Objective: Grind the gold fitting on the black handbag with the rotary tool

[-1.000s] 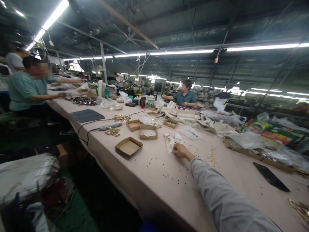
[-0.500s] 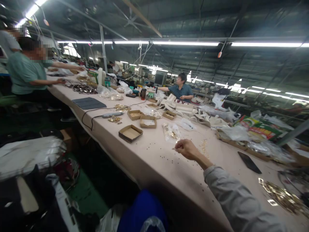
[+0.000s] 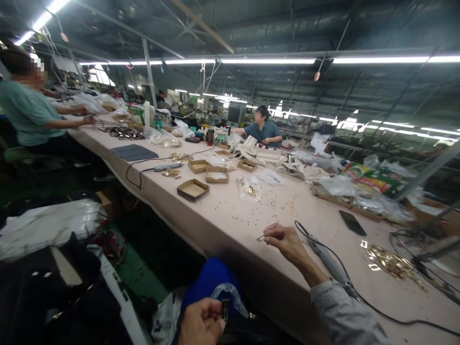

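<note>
The left hand (image 3: 201, 325) is hanging below the bench's (image 3: 223, 225) near edge, over the dark gap between bench and floor, its fingers pinching a small dark clip (image 3: 225, 309) that is standing upright, long axis vertical, just above the thumb. Up and to the right of it, the right hand (image 3: 285, 241) is hovering just inside that edge, thumb and forefinger pressed together on a small metal buckle (image 3: 261, 238) that is sticking out to the left, long axis lying roughly level and pointing away from the palm. The bench surface ahead of this hand is lying mostly bare apart from scattered small rivets (image 3: 276, 203), giving open room out to the clear bag (image 3: 248, 187) and the open cardboard tray (image 3: 193, 189) farther off to the left. Just right of the wrist a grey corded tool (image 3: 325, 256) is lying along the bench, and a black phone (image 3: 352, 223) and a heap of brass fittings (image 3: 390, 254) are lying well beyond it. Half a second ago the right hand was farther out, near the bag, and has since been drawing back toward the edge; the left hand has only now been coming into view.
</note>
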`<state>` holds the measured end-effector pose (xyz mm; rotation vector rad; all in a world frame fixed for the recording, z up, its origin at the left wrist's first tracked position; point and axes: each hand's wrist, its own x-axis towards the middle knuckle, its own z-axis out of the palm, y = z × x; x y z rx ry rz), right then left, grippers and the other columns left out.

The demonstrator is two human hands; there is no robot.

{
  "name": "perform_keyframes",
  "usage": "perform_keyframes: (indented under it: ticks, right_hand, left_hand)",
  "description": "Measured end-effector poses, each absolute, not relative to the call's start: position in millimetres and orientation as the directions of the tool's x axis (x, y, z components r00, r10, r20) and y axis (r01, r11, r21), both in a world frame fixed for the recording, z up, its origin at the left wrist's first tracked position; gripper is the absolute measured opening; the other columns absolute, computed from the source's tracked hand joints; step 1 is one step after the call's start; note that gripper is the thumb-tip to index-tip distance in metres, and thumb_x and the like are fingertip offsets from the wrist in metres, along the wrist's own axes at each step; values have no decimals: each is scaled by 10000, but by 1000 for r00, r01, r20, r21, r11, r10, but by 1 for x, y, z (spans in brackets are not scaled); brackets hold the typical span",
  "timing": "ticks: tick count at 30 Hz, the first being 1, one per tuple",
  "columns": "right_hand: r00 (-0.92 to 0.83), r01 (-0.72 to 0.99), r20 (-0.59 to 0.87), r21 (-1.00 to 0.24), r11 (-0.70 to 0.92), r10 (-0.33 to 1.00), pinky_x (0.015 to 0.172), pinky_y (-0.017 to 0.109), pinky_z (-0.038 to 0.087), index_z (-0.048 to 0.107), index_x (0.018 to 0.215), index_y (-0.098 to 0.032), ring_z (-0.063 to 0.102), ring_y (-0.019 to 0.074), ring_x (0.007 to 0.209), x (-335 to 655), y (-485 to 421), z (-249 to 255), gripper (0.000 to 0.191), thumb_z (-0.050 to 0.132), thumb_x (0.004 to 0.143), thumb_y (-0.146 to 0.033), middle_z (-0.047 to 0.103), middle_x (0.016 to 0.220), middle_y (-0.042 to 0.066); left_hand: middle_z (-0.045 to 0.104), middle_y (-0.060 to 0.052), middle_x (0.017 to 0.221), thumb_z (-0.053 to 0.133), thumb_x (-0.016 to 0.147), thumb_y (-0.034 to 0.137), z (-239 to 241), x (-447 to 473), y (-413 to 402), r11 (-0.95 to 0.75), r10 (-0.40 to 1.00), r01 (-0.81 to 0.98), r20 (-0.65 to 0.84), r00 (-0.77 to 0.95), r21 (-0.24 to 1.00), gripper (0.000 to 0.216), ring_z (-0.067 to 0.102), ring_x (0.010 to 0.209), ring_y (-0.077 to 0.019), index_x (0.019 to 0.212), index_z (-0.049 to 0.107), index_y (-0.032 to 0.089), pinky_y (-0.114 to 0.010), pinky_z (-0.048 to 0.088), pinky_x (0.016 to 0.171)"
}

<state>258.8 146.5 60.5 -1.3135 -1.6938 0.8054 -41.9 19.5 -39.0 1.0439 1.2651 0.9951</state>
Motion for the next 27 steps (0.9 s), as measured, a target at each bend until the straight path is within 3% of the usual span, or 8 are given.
perform_keyframes:
  ticks: [5, 9, 16, 20, 23, 27]
  right_hand:
    - [-141, 188, 218, -952, 243, 966, 834, 354, 538, 787, 758, -190, 684, 247, 942, 220, 95, 60, 114, 831, 782, -293, 734, 939, 84]
    - [-252, 38, 237, -966, 254, 938, 825, 334, 537, 770, 783, -202, 678, 221, 916, 188, 52, 57, 41, 758, 819, -188, 719, 941, 67]
    - [-425, 177, 348, -873, 454, 836, 794, 319, 542, 711, 766, -201, 694, 201, 831, 162, 28, 52, 188, 601, 755, -49, 717, 868, 42]
    - [-475, 231, 352, -835, 500, 807, 765, 297, 536, 712, 772, -199, 695, 190, 814, 161, 30, 48, 250, 565, 728, -2, 722, 878, 41]
    - [-522, 216, 343, -833, 510, 781, 769, 291, 534, 708, 780, -198, 696, 186, 823, 163, 32, 46, 279, 557, 719, 29, 728, 904, 43]
    - [-586, 160, 341, -841, 518, 735, 787, 294, 534, 712, 794, -193, 691, 181, 827, 166, 36, 47, 298, 558, 711, 48, 733, 922, 46]
  left_hand:
    - [703, -42, 668, 686, 559, 179, -18, -35, 11, 262, 964, -27, -262, -34, 965, 203, 614, 607, -164, 748, 743, 134, -253, 424, 578]
    - [705, -55, 658, 701, 527, 126, -4, -30, 5, 305, 950, -62, -308, -46, 950, 232, 596, 598, -156, 756, 735, 116, -254, 423, 576]
    - [737, -80, 685, 822, 587, 176, 2, -24, 0, 274, 962, -120, -275, 9, 954, 213, 620, 604, -159, 763, 729, 101, -252, 438, 589]
    - [765, -108, 732, 803, 608, 163, 0, -24, 0, 260, 966, -128, -258, 31, 957, 191, 653, 640, -176, 775, 754, 84, -256, 459, 615]
    - [770, -103, 740, 753, 624, 152, -1, -25, 0, 248, 969, -106, -244, 46, 963, 177, 652, 650, -183, 787, 774, 87, -260, 458, 620]
    - [692, -38, 628, 734, 659, 203, 0, -26, -1, 242, 970, -23, -241, 39, 970, 145, 543, 552, -138, 765, 773, 112, -246, 360, 541]
